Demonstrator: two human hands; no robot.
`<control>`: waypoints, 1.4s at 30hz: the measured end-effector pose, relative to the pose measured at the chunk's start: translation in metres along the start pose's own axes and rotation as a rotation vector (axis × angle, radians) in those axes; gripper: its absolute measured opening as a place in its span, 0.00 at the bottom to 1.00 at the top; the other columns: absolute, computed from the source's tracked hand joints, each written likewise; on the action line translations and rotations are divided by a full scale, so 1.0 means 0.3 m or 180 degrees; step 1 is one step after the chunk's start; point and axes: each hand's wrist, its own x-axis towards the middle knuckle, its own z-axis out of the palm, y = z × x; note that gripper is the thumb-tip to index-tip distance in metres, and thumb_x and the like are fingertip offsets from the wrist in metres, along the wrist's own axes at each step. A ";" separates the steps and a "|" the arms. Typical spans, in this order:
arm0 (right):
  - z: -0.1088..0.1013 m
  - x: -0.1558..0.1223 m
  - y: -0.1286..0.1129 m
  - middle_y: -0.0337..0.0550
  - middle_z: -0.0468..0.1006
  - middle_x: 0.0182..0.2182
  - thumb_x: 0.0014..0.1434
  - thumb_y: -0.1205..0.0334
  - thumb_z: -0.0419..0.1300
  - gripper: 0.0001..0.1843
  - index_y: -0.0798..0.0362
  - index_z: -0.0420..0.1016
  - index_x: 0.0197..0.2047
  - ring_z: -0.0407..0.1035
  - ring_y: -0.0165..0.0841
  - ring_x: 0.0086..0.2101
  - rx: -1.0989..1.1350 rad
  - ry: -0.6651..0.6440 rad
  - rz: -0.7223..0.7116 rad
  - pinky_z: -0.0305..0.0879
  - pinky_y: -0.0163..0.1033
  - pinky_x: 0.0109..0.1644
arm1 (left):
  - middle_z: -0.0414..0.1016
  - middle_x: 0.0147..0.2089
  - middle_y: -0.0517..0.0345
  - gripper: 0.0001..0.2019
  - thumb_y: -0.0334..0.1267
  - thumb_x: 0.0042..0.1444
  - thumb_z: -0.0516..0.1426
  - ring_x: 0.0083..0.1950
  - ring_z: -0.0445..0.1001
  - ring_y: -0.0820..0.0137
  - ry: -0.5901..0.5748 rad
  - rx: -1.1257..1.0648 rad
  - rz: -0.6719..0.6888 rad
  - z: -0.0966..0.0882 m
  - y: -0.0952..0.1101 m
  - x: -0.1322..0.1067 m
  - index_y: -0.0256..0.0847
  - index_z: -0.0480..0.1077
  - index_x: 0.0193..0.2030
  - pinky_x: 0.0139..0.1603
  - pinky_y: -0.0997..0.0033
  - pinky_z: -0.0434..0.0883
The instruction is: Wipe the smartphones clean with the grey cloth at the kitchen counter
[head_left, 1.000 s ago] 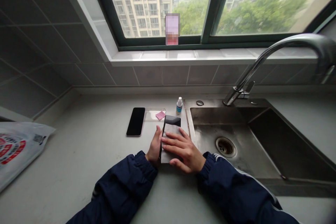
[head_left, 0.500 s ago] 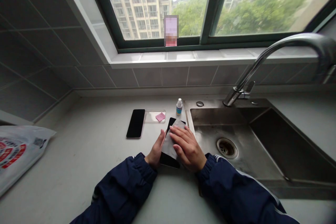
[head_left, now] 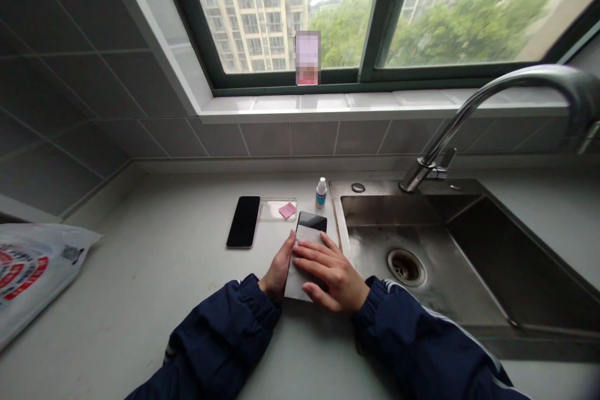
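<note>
A black phone [head_left: 311, 221] lies on the grey counter [head_left: 154, 281] just left of the sink, mostly covered by a grey cleaning cloth [head_left: 300, 262]. My right hand [head_left: 330, 272] lies flat on the cloth, fingers stretched and pointing left. Against the phone's left edge rests my left hand [head_left: 279, 267], with the fingers curled along its side. Only the phone's far end shows.
A second black phone [head_left: 244, 221] lies to the left, beside a clear case [head_left: 272, 209] with a pink slip [head_left: 287, 210]. A small dropper bottle [head_left: 321, 192] stands by the steel sink [head_left: 450, 262], under the tap [head_left: 469, 112]. A printed plastic bag [head_left: 32, 269] lies far left.
My right hand slid the cloth up the phone toward its far end, then back toward me. The phone's near end is covered again. My left hand stayed at the phone's side.
</note>
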 end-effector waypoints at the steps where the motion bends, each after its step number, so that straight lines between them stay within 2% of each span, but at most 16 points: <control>1: 0.003 -0.002 0.005 0.52 0.68 0.64 0.69 0.52 0.52 0.25 0.55 0.67 0.63 0.56 0.43 0.66 -0.0070 -0.0064 0.0059 0.36 0.61 0.73 | 0.78 0.52 0.39 0.30 0.54 0.66 0.50 0.61 0.73 0.56 0.0068 0.0007 -0.0001 0.000 -0.002 0.000 0.26 0.68 0.60 0.67 0.58 0.63; 4: 0.012 -0.007 0.021 0.53 0.59 0.69 0.72 0.53 0.47 0.28 0.55 0.59 0.69 0.47 0.45 0.70 -0.0315 -0.0170 0.0389 0.33 0.63 0.72 | 0.77 0.56 0.42 0.29 0.52 0.66 0.51 0.63 0.71 0.58 0.0213 0.0058 0.0061 -0.001 -0.010 0.001 0.30 0.66 0.63 0.69 0.60 0.61; 7: 0.017 -0.011 0.033 0.52 0.52 0.71 0.72 0.51 0.45 0.30 0.52 0.53 0.72 0.42 0.46 0.71 -0.0436 -0.0177 0.0612 0.32 0.65 0.72 | 0.75 0.60 0.44 0.28 0.50 0.66 0.52 0.65 0.69 0.58 0.0222 0.0123 0.0244 -0.003 -0.017 0.004 0.32 0.64 0.66 0.71 0.60 0.58; 11: 0.022 -0.014 0.029 0.50 0.54 0.71 0.72 0.49 0.46 0.32 0.51 0.50 0.73 0.43 0.47 0.70 -0.0337 -0.0129 0.0515 0.32 0.67 0.71 | 0.74 0.61 0.44 0.28 0.47 0.64 0.54 0.67 0.66 0.57 0.0289 0.0336 0.0454 -0.008 -0.017 0.005 0.33 0.65 0.66 0.72 0.59 0.55; 13: 0.020 -0.016 0.027 0.51 0.57 0.70 0.71 0.49 0.47 0.33 0.53 0.48 0.74 0.44 0.47 0.70 -0.0241 0.0114 0.0525 0.35 0.66 0.72 | 0.72 0.63 0.47 0.27 0.42 0.62 0.57 0.68 0.65 0.57 0.0238 0.0569 0.0606 -0.012 -0.015 0.004 0.36 0.64 0.67 0.71 0.60 0.55; 16: -0.018 -0.007 0.044 0.50 0.64 0.67 0.71 0.55 0.49 0.29 0.51 0.54 0.72 0.51 0.46 0.69 -0.0180 0.0753 0.0595 0.46 0.64 0.71 | 0.71 0.65 0.51 0.30 0.34 0.59 0.58 0.65 0.68 0.56 0.0159 0.0879 0.0648 -0.022 -0.013 0.002 0.41 0.61 0.69 0.67 0.58 0.60; 19: -0.134 0.057 0.099 0.43 0.75 0.59 0.68 0.63 0.54 0.22 0.44 0.68 0.63 0.64 0.44 0.62 -0.0233 0.1283 0.0525 0.61 0.58 0.66 | 0.75 0.59 0.49 0.33 0.32 0.56 0.59 0.57 0.74 0.55 0.0261 0.0980 0.0562 -0.031 -0.012 0.004 0.40 0.59 0.70 0.59 0.58 0.66; 21: -0.251 0.153 0.165 0.40 0.78 0.54 0.67 0.64 0.55 0.17 0.41 0.74 0.56 0.69 0.42 0.56 -0.0353 0.1476 0.0524 0.65 0.55 0.63 | 0.78 0.56 0.50 0.34 0.32 0.55 0.59 0.52 0.75 0.58 0.0379 0.1029 0.0508 -0.033 -0.011 0.006 0.40 0.60 0.69 0.54 0.62 0.67; 24: -0.437 0.373 0.314 0.43 0.79 0.49 0.68 0.61 0.54 0.12 0.44 0.78 0.48 0.72 0.42 0.52 -0.0618 0.1754 0.0562 0.69 0.54 0.58 | 0.78 0.54 0.53 0.32 0.33 0.54 0.60 0.49 0.75 0.61 0.0473 0.1097 0.0453 -0.026 -0.005 0.007 0.41 0.62 0.68 0.51 0.66 0.67; 26: -0.537 0.544 0.443 0.48 0.78 0.48 0.68 0.60 0.53 0.14 0.49 0.78 0.50 0.74 0.42 0.47 -0.0807 0.1688 0.0723 0.75 0.50 0.48 | 0.78 0.54 0.53 0.32 0.33 0.54 0.59 0.49 0.75 0.62 0.0473 0.1131 0.0427 -0.018 0.001 0.008 0.41 0.63 0.67 0.51 0.66 0.67; 27: -0.576 0.628 0.512 0.50 0.77 0.49 0.66 0.60 0.54 0.16 0.52 0.78 0.51 0.74 0.42 0.45 -0.0947 0.1575 0.0820 0.75 0.48 0.46 | 0.78 0.54 0.53 0.32 0.33 0.54 0.59 0.49 0.75 0.62 0.0467 0.1155 0.0409 -0.015 0.004 0.009 0.41 0.62 0.67 0.52 0.66 0.67; 29: -0.631 0.775 0.647 0.53 0.75 0.50 0.63 0.62 0.57 0.21 0.56 0.75 0.58 0.74 0.41 0.43 -0.1261 0.1221 0.0861 0.71 0.50 0.52 | 0.78 0.54 0.53 0.33 0.33 0.54 0.59 0.52 0.75 0.61 0.0464 0.1170 0.0344 -0.012 0.009 0.012 0.41 0.61 0.68 0.53 0.66 0.66; 32: -0.676 0.927 0.816 0.54 0.73 0.51 0.62 0.61 0.59 0.27 0.55 0.70 0.64 0.71 0.44 0.48 -0.1513 0.0592 0.0791 0.64 0.54 0.59 | 0.77 0.54 0.53 0.32 0.35 0.54 0.59 0.55 0.73 0.60 0.0489 0.1165 0.0263 -0.016 0.010 0.019 0.41 0.61 0.68 0.55 0.65 0.66; 35: -0.695 1.007 0.929 0.52 0.71 0.51 0.62 0.60 0.59 0.28 0.51 0.69 0.65 0.68 0.47 0.51 -0.1577 0.0360 0.0851 0.60 0.60 0.61 | 0.77 0.55 0.52 0.33 0.36 0.54 0.59 0.55 0.73 0.59 0.0518 0.1120 0.0209 -0.024 0.010 0.025 0.41 0.60 0.68 0.57 0.64 0.65; 38: -0.697 1.044 1.000 0.53 0.71 0.51 0.61 0.59 0.60 0.27 0.51 0.71 0.63 0.67 0.48 0.51 -0.1663 0.0267 0.0899 0.60 0.60 0.59 | 0.77 0.55 0.51 0.34 0.36 0.54 0.59 0.54 0.74 0.59 0.0507 0.1058 0.0160 -0.025 0.012 0.028 0.41 0.59 0.69 0.56 0.63 0.66; 42: -0.688 1.058 1.053 0.53 0.71 0.50 0.60 0.56 0.61 0.27 0.50 0.72 0.62 0.65 0.49 0.52 -0.1642 0.0289 0.0794 0.60 0.60 0.59 | 0.77 0.55 0.52 0.33 0.36 0.55 0.59 0.54 0.74 0.59 0.0491 0.1093 0.0187 -0.025 0.012 0.029 0.41 0.60 0.68 0.57 0.62 0.66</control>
